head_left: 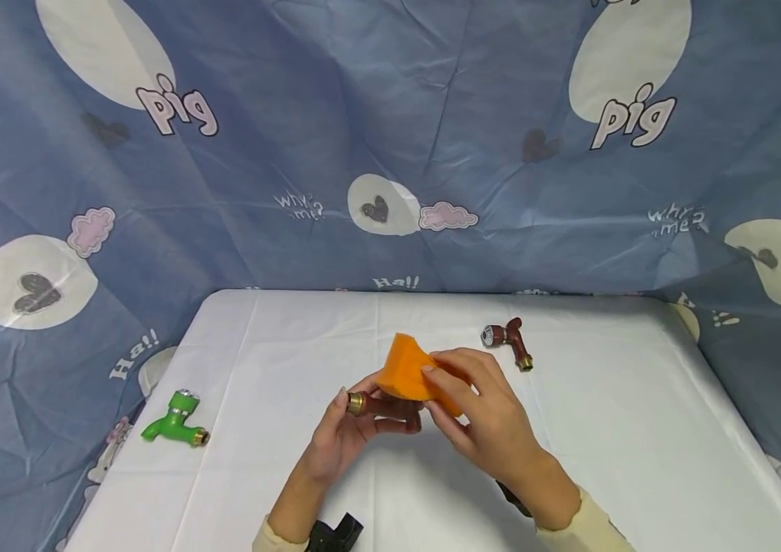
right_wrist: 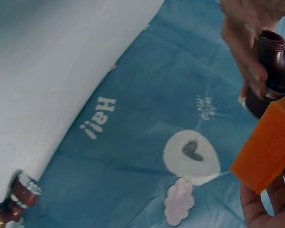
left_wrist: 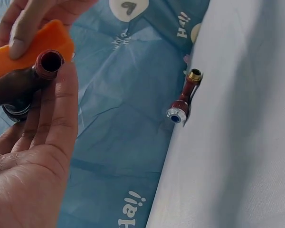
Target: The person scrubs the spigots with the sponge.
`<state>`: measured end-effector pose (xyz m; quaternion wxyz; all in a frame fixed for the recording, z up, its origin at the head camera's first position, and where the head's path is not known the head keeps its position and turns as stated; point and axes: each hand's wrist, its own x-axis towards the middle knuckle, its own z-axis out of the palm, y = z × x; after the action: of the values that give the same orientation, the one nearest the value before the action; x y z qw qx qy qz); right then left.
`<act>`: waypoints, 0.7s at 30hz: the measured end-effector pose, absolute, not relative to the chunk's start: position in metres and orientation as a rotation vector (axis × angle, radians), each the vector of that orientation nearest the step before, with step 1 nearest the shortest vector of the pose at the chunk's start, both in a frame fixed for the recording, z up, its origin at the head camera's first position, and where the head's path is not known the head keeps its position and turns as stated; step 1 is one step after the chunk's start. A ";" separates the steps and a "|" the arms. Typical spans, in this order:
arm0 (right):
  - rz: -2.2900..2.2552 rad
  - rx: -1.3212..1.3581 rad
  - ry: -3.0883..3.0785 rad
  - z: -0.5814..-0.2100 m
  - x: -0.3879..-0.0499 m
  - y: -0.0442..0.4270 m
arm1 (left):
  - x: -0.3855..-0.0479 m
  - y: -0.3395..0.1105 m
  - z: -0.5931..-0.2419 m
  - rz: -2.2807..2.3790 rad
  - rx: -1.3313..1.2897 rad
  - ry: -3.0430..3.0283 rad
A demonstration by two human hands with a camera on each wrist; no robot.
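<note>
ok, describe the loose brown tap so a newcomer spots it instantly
On the white table, look toward the far edge, right of centre. Just beyond the right hand lies a reddish-brown tap with a silvery head and a brass end. Unlike the green tap it's brown, and unlike the other brown tap it lies free, not held in the left hand.

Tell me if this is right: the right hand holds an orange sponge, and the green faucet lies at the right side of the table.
No: the green faucet lies at the left side of the table, as the head view shows. The right hand does hold an orange sponge.
</note>
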<state>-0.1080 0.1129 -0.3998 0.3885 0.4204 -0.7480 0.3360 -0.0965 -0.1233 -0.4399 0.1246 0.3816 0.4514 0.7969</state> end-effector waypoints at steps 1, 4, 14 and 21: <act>0.862 1.061 -1.914 -0.402 -0.109 0.115 | -0.097 -0.124 -0.440 2.325 1.116 1.312; 0.890 1.033 -1.961 -0.408 -0.110 0.120 | -0.099 -0.125 -0.440 2.328 1.137 1.309; 0.933 0.950 -2.037 -0.428 -0.111 0.136 | -0.098 -0.128 -0.443 2.348 1.093 1.319; 0.932 0.928 -2.069 -0.435 -0.111 0.145 | -0.100 -0.129 -0.443 2.375 1.024 1.317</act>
<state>-0.1107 0.1445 -0.4351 0.3380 0.3563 -0.7943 0.3578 -0.0998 -0.1286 -0.4425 0.1193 0.3502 0.4505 0.8125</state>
